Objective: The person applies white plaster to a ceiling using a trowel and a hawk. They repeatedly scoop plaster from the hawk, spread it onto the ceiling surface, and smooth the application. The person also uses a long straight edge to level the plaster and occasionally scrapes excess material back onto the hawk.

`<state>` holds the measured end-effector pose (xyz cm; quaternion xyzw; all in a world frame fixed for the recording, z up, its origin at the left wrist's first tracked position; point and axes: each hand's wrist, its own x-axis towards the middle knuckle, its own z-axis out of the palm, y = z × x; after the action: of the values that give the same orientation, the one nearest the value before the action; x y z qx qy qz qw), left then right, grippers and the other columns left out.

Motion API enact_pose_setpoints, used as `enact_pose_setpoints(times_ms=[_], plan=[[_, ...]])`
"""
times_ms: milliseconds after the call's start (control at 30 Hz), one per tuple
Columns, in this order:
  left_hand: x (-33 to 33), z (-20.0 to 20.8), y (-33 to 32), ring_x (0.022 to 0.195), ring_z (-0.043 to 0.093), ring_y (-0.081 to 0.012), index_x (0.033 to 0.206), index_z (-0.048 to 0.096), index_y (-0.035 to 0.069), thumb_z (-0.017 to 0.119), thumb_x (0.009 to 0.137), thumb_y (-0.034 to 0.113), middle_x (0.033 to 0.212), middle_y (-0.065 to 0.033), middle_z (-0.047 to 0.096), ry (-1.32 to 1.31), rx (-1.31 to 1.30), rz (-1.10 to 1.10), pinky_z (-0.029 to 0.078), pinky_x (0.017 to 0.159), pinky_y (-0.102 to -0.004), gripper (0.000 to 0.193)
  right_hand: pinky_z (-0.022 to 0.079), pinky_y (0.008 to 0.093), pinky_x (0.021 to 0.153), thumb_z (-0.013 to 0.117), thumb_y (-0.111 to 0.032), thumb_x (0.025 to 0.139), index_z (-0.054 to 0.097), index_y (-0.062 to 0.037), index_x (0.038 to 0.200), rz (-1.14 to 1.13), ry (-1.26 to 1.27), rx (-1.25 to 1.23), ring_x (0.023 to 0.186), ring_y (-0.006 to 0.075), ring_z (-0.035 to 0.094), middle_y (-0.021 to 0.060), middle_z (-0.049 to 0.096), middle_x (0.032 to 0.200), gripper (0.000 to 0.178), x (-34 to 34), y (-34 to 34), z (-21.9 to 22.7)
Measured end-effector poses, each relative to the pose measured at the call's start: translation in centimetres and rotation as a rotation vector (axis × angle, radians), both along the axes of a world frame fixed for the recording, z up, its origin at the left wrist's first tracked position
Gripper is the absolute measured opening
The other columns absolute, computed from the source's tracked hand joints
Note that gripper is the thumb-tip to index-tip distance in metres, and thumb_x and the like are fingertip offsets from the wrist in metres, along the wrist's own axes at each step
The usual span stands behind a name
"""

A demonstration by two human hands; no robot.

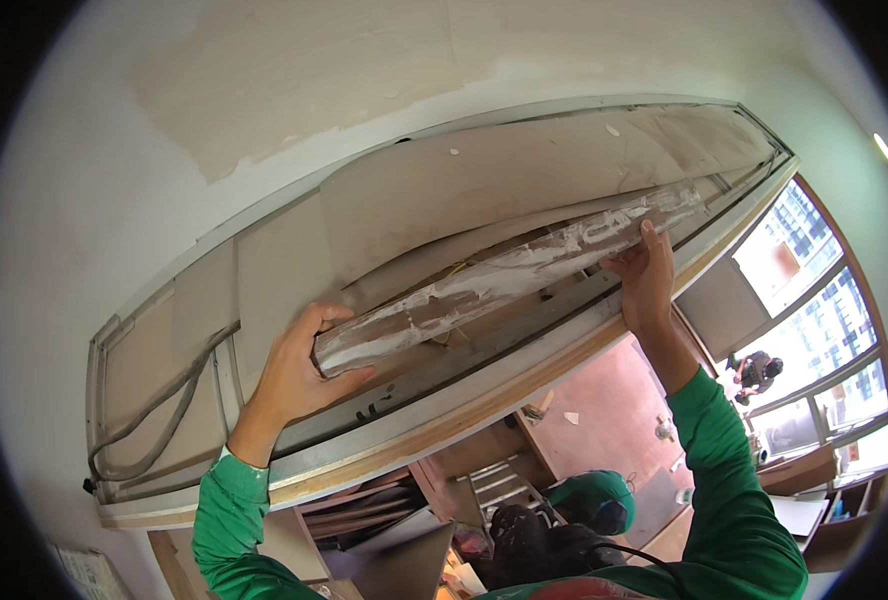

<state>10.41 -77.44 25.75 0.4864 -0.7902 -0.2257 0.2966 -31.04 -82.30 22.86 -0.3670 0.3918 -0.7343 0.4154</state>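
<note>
My left hand (289, 375) is closed around the near left end of a long, narrow brown strip (484, 290) smeared with white plaster, its thumb below and fingers above. My right hand (649, 275) grips the same strip toward its far right end, fingers on the lower edge. The strip slants up to the right across a long framed recess. Behind it in the recess lies a bowed grey-beige sheet (524, 175). Part of the sheet's lower edge is hidden by the strip.
Grey cables (179, 400) loop at the recess's left end. A white-and-wood ledge (524, 372) borders its near side. Below are a stepladder (494, 490), stacked boards (364, 512) and a dark and green shape I cannot make out. Another person (757, 372) is near the windows (814, 300).
</note>
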Motion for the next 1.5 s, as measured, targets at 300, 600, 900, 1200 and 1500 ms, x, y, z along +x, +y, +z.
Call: enact_pose_setpoints(times_ms=[300,600,900,1200,1500], plan=[[0.7,0.1,-1.2,0.085,0.063,-0.0253,0.108,0.054,0.006,0.087,0.067,0.024,0.092,-0.0125,0.063,0.018,-0.129,-0.010,0.049,0.078,-0.0337,0.055,0.053,0.0376,0.085,0.059,-0.022,0.095,0.051,-0.0044,0.114,0.311,-0.144,-0.038,0.094,0.0234,0.065,0.0102,0.063,0.105,0.027,-1.4,-0.8,-0.8],[3.3,1.9,-4.5,0.087,0.059,-0.0273,0.104,0.057,0.003,0.080,0.079,0.027,0.095,-0.0101,0.060,0.252,-0.696,0.603,0.048,0.079,-0.0373,0.042,0.049,0.0468,0.103,0.056,-0.016,0.097,0.041,-0.0002,0.130,0.373,-0.289,0.152,0.116,0.0310,0.052,0.0154,0.050,0.125,0.040,6.1,-9.6,2.1],[-11.8,-1.2,-7.0,0.084,0.065,-0.0308,0.100,0.065,0.010,0.072,0.082,0.021,0.094,-0.0101,0.067,-0.089,-0.779,-0.105,0.054,0.070,-0.0406,0.023,0.055,0.0494,0.098,0.042,-0.011,0.101,0.041,0.0065,0.124,0.392,-0.357,0.343,0.110,0.0344,0.053,0.0216,0.045,0.123,0.030,13.8,-24.0,6.3],[-8.9,-2.9,-9.7,0.066,0.065,-0.0288,0.090,0.067,0.008,0.066,0.087,0.030,0.074,-0.0114,0.067,-0.011,-0.490,-0.006,0.050,0.062,-0.0421,0.022,0.054,0.0534,0.097,0.041,-0.009,0.100,0.039,0.0063,0.126,0.355,-0.417,0.454,0.117,0.0373,0.051,0.0237,0.043,0.127,0.030,15.8,-30.7,5.0],[-8.2,-2.7,-10.4,0.065,0.064,-0.0314,0.085,0.067,0.008,0.067,0.085,0.025,0.069,-0.0112,0.065,0.041,-0.334,0.045,0.049,0.059,-0.0423,0.017,0.050,0.0578,0.101,0.035,-0.009,0.102,0.036,0.0047,0.132,0.360,-0.357,0.509,0.121,0.0384,0.049,0.0212,0.040,0.137,0.034,17.4,-34.5,5.4]])
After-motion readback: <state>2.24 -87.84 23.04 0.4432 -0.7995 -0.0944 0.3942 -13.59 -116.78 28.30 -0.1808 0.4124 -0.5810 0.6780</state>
